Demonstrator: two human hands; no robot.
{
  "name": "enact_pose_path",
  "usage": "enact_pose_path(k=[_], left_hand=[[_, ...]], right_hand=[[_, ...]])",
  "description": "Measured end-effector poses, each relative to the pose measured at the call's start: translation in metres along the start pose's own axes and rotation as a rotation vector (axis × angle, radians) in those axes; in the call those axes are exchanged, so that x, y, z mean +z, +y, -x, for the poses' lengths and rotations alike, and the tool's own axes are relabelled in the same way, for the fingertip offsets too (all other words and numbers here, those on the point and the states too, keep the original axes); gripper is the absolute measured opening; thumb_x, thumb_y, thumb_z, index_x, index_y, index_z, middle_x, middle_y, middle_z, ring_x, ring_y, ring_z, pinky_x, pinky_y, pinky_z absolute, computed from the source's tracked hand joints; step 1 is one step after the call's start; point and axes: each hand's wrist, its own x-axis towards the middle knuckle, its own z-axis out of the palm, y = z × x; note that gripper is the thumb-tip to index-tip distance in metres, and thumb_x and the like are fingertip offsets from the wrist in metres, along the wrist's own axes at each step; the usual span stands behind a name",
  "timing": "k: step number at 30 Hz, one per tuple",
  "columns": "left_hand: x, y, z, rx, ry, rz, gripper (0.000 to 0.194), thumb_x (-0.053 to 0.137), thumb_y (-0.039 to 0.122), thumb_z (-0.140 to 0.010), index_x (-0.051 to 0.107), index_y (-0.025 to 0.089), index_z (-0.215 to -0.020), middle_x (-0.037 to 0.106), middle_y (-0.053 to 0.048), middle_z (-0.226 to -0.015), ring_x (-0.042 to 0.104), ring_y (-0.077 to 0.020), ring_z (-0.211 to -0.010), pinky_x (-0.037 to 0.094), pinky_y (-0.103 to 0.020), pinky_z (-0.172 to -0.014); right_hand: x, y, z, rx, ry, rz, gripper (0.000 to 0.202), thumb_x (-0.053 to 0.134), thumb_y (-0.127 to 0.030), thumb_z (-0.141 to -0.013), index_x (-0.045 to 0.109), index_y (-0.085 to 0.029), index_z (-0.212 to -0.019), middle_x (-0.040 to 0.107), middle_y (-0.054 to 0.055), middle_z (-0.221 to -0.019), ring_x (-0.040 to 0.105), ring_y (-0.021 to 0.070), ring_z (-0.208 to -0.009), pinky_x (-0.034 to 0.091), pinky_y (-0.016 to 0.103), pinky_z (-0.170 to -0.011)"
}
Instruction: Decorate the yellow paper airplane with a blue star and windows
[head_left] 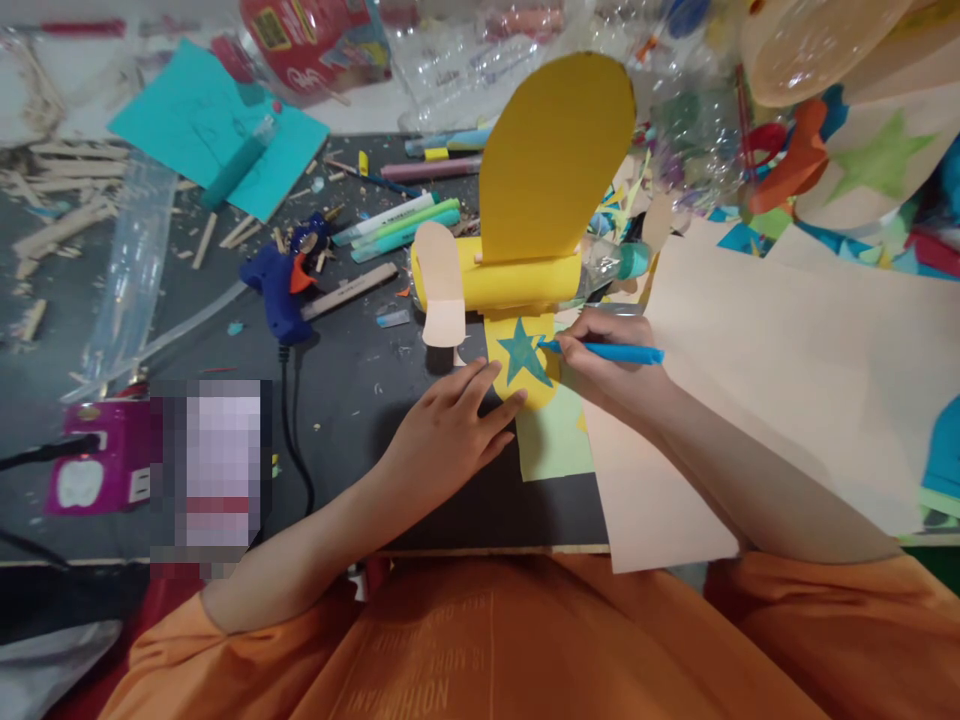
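A blue felt-tip pen (621, 353) is gripped in my right hand (615, 345), its tip at the right edge of a blue-green star (523, 353). The star lies on the lower yellow wing (495, 330) of a toy plane. My left hand (450, 420) is spread, its fingertips at the wing's left and lower edge. The plane's body is a bottle wrapped in yellow paper (525, 282), with a large yellow upper wing (555, 160) and a cream tail strip (442, 275). Light green paper (551, 450) lies beneath the lower wing.
A blue glue gun (281, 290) with a cord rests left of the plane, near several markers (405, 225). Large cream sheets (787, 370) cover the right side. Plastic bottles (457, 70) and paper scraps crowd the back. A magenta power socket (105, 455) sits front left.
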Motion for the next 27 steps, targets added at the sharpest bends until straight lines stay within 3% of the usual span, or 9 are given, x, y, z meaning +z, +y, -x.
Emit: enact_pose_path(k=[5,11,18,27], left_hand=[[0.0024,-0.0004,0.0005,0.000,-0.005,0.009,0.035,0.065,0.023,-0.097,0.067,0.021,-0.133,0.064,-0.019,-0.137,0.064,-0.0331,-0.130,0.060,-0.047,-0.102],[0.0018,-0.0005,0.0012,-0.008,-0.021,0.027,0.036,0.065,0.024,-0.098,0.067,0.021,-0.133,0.064,-0.019,-0.138,0.063,-0.0336,-0.131,0.060,-0.047,-0.103],[0.0013,-0.0004,0.0008,-0.041,-0.054,0.077,0.040,0.067,0.022,-0.096,0.066,0.023,-0.136,0.061,-0.017,-0.143,0.061,-0.0325,-0.135,0.057,-0.047,-0.107],[0.0008,-0.0003,0.0006,-0.015,-0.040,0.030,0.037,0.067,0.023,-0.097,0.067,0.021,-0.134,0.063,-0.019,-0.140,0.063,-0.0338,-0.133,0.059,-0.047,-0.104]], right_hand=[[-0.0031,0.0006,0.0007,-0.004,-0.094,-0.006,0.024,0.063,-0.030,-0.080,0.055,-0.022,-0.059,0.054,-0.003,-0.053,0.046,0.0115,-0.052,0.039,0.026,-0.052],[-0.0032,0.0019,-0.0013,0.027,0.004,-0.062,0.021,0.063,-0.027,-0.076,0.057,-0.022,-0.057,0.058,-0.002,-0.054,0.050,0.0124,-0.054,0.040,0.026,-0.052],[-0.0012,0.0025,-0.0006,0.025,-0.055,-0.003,0.022,0.064,-0.029,-0.077,0.057,-0.022,-0.058,0.057,-0.003,-0.054,0.047,0.0122,-0.053,0.040,0.027,-0.052],[0.0011,0.0006,-0.0005,0.026,0.094,-0.015,0.025,0.060,-0.024,-0.076,0.050,-0.022,-0.053,0.049,-0.004,-0.050,0.041,0.0111,-0.052,0.035,0.026,-0.051]])
